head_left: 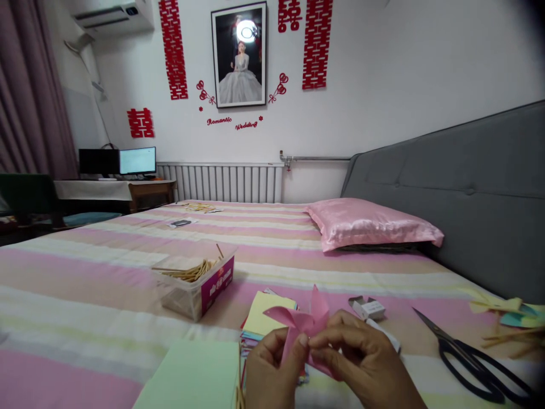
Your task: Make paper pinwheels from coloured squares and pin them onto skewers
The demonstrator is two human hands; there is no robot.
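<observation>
**Soft, even room light; bent and darkened edges**

Dim, diffuse light fills the room, with faint shadows on the striped pink bed (106, 272). Glare whitens the framed portrait photograph (239, 54) and the lit computer monitor (137, 160). The wide lens bends the edges; the corners darken at right.

On the bed (85, 272), the box of sticks (193, 284) lies left of my paper stack (266, 312); scissors (472, 355) lie right, the pillow (370, 224) behind.
</observation>
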